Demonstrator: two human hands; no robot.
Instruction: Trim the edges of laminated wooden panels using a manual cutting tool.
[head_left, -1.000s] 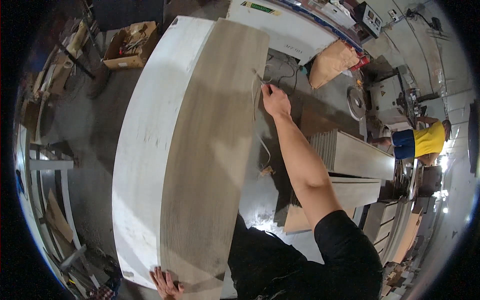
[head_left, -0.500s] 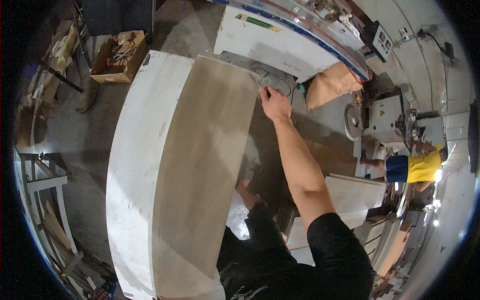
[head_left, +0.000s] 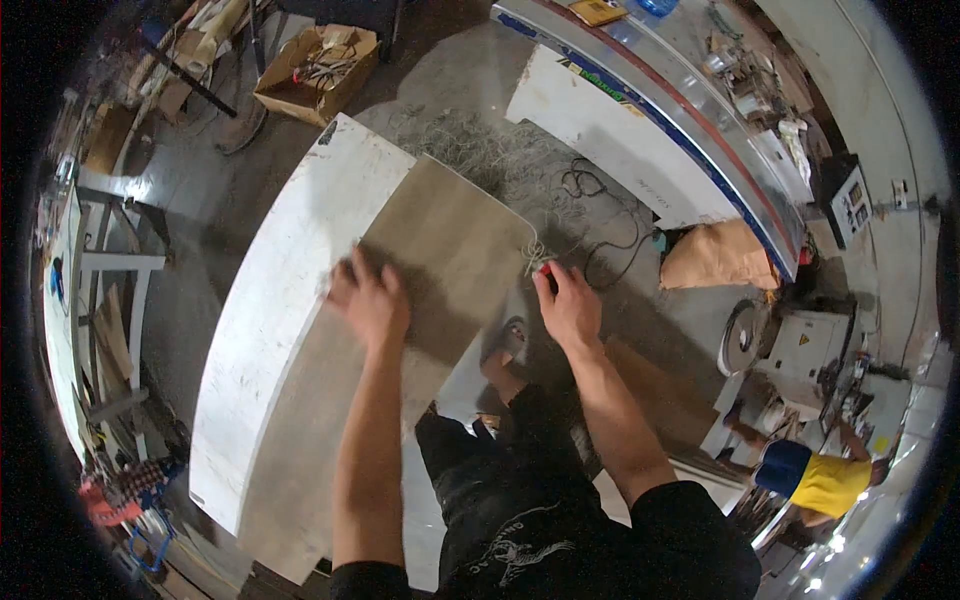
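A brown wood-grain panel (head_left: 450,225) lies on a larger white board (head_left: 265,285), its long left edge running down the middle of the white surface. My left hand (head_left: 372,305), fingers spread and slightly blurred, is over the panel's left edge; whether it presses down I cannot tell. At the panel's far right corner, my right hand (head_left: 572,312) is closed around a small red-handled tool (head_left: 545,268), mostly hidden by the fingers. A thin pale curl of edge trimming (head_left: 533,248) hangs at that corner, just beyond the tool.
Thin shavings (head_left: 450,135) litter the floor past the panel. A cardboard box (head_left: 318,75) of scraps stands far left. A long white machine (head_left: 610,135) is at far right, with a black cable (head_left: 610,255) and brown sack (head_left: 720,255) nearby. Another person (head_left: 825,480) works at right.
My left hand has come into view over the panel. The view has shifted, and the panel appears turned. My right hand stays at the far right corner.
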